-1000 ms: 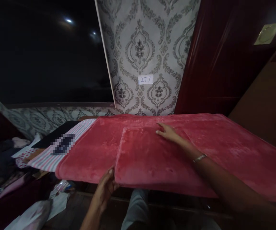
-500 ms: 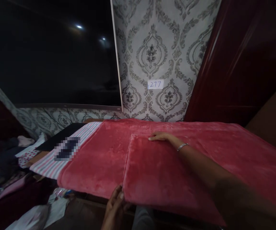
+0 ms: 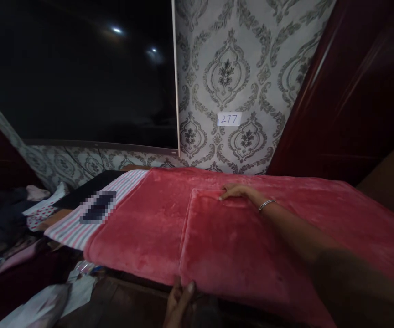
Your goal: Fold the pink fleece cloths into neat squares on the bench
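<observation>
A red plush blanket (image 3: pixel 142 218) lies spread over a long surface, with a folded part (image 3: pixel 231 246) on top of it. My left hand (image 3: pixel 179 298) is closed on the near left corner of that folded part, its thumb on top and its other fingers partly hidden by the cloth. At the far edge of the fold, my right hand (image 3: pixel 235 191) grips the blanket between thumb and fingers, and a small crease shows beside it. A silver bangle (image 3: pixel 267 204) circles my right wrist. Striped cloth (image 3: pixel 69 230) borders the blanket's left end.
A large dark television (image 3: pixel 80 77) hangs behind on the patterned wall (image 3: pixel 227 45). A paper marked 277 (image 3: pixel 229 119) is stuck there. Dark red wood panelling (image 3: pixel 323 100) stands to the right. Clothes (image 3: pixel 2 218) and white papers or cloths (image 3: pixel 77 296) lie at the left.
The view has shifted slightly, so the scene sits further right. My left thumb has come over the top of the corner. My right hand stays at the fold's far edge, where a crease now shows.
</observation>
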Tool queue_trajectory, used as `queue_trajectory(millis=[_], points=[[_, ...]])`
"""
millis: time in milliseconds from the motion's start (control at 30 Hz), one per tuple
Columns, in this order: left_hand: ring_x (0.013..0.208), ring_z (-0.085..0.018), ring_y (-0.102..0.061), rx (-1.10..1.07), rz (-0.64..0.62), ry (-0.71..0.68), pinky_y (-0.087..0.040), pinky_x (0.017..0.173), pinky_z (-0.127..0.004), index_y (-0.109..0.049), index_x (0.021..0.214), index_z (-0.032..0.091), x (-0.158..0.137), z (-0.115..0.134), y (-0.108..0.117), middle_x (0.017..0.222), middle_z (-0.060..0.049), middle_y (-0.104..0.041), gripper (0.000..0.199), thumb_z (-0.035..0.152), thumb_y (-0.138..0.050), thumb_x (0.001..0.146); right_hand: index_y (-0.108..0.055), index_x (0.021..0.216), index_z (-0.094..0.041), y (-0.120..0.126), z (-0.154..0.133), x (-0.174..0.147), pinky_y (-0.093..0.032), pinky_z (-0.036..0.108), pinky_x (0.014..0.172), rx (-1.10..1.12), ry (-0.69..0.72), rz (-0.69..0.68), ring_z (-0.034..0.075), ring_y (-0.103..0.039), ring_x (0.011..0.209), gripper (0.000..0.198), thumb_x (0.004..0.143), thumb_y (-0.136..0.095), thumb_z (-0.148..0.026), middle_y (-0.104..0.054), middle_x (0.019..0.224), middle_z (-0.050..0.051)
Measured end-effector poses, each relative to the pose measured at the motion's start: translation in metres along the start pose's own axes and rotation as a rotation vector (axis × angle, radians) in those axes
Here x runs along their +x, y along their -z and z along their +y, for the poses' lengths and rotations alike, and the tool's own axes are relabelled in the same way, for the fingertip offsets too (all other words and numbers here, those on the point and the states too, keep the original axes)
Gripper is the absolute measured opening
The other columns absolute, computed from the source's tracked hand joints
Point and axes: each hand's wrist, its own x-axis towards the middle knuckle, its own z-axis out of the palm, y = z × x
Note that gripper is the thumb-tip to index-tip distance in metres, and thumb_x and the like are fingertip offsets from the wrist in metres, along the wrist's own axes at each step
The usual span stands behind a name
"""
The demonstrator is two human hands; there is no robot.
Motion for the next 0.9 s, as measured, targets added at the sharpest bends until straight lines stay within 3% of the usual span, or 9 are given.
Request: queue_trajectory(millis=[133,300,400,467,600,667,733,800,900], points=[[0.1,-0.037,-0.073,0.024,-0.042,0.063,-0.06,0.084,-0.046,-0.065,0.082,0.02,-0.005,-0.008,-0.017,0.089,-0.013,-0.075,0.049,0.044,-0.096,0.052,-0.074,0.089,-0.02,0.025,-0.02,-0.019,-0.055,0.038,0.085,0.018,-0.037,-0.066,0.029,-0.067,0.093,0.048,0.057,-0.081,-0.055,-0.075,0.096,0.006],[0.112,-0.036,-0.069,0.043,-0.117,0.098,-0.058,0.093,-0.046,-0.069,0.089,0.021,-0.01,-0.013,-0.045,0.095,-0.01,-0.076,0.046,0.043,-0.093,0.056,-0.071,0.091,-0.018,0.067,-0.048,-0.067,-0.054,0.035,0.08,0.052,0.004,0.052,0.028,-0.065,0.092,0.049,0.06,-0.078,-0.055,-0.073,0.096,0.005],[0.115,-0.035,-0.067,0.162,-0.162,0.031,-0.056,0.097,-0.046,-0.071,0.099,0.022,-0.011,0.0,-0.066,0.092,-0.007,-0.076,0.043,0.042,-0.088,0.065,-0.07,0.089,-0.017,0.092,-0.063,-0.108,-0.053,0.033,0.073,0.092,0.004,0.143,0.026,-0.065,0.085,0.049,0.062,-0.076,-0.057,-0.071,0.089,0.003],[0.112,-0.035,-0.068,0.271,-0.2,-0.093,-0.056,0.096,-0.047,-0.072,0.101,0.019,-0.008,0.018,-0.086,0.088,-0.006,-0.076,0.041,0.039,-0.085,0.068,-0.07,0.092,-0.017,0.109,-0.072,-0.139,-0.052,0.032,0.07,0.142,-0.024,0.22,0.024,-0.064,0.083,0.049,0.064,-0.075,-0.056,-0.07,0.088,0.003],[0.113,-0.032,-0.067,0.348,-0.347,-0.304,-0.056,0.095,-0.041,-0.072,0.107,0.017,0.004,0.071,-0.151,0.091,-0.005,-0.076,0.045,0.039,-0.083,0.07,-0.067,0.095,-0.017,0.144,-0.092,-0.205,-0.052,0.031,0.07,0.208,-0.052,0.518,0.021,-0.061,0.08,0.046,0.066,-0.076,-0.051,-0.067,0.088,0.004],[0.116,-0.028,-0.065,0.294,-0.45,-0.377,-0.054,0.097,-0.034,-0.07,0.111,0.02,0.009,0.093,-0.192,0.1,-0.003,-0.076,0.052,0.045,-0.084,0.068,-0.064,0.093,-0.018,0.16,-0.104,-0.239,-0.052,0.032,0.071,0.227,-0.046,0.715,0.02,-0.06,0.08,0.042,0.067,-0.078,-0.048,-0.065,0.087,0.004],[0.116,-0.026,-0.065,0.142,-0.631,-0.503,-0.053,0.098,-0.031,-0.07,0.113,0.021,0.008,0.1,-0.229,0.108,-0.004,-0.076,0.06,0.049,-0.087,0.062,-0.062,0.089,-0.019,0.171,-0.114,-0.272,-0.051,0.032,0.07,0.293,-0.042,0.909,0.019,-0.059,0.077,0.039,0.066,-0.079,-0.047,-0.064,0.085,0.003],[0.112,-0.026,-0.068,0.097,-0.779,-0.43,-0.055,0.095,-0.03,-0.071,0.106,0.021,0.002,0.088,-0.255,0.104,-0.005,-0.077,0.064,0.051,-0.091,0.054,-0.062,0.086,-0.021,0.174,-0.12,-0.303,-0.049,0.031,0.066,0.404,-0.046,1.076,0.018,-0.057,0.073,0.039,0.063,-0.081,-0.046,-0.064,0.083,0.002],[0.102,-0.03,-0.072,0.213,-0.848,-0.102,-0.059,0.091,-0.037,-0.072,0.101,0.018,-0.019,0.048,-0.269,0.096,-0.008,-0.078,0.064,0.049,-0.093,0.05,-0.062,0.086,-0.021,0.165,-0.116,-0.345,-0.046,0.029,0.062,0.526,-0.103,1.234,0.016,-0.055,0.068,0.043,0.057,-0.083,-0.045,-0.064,0.081,0.001]])
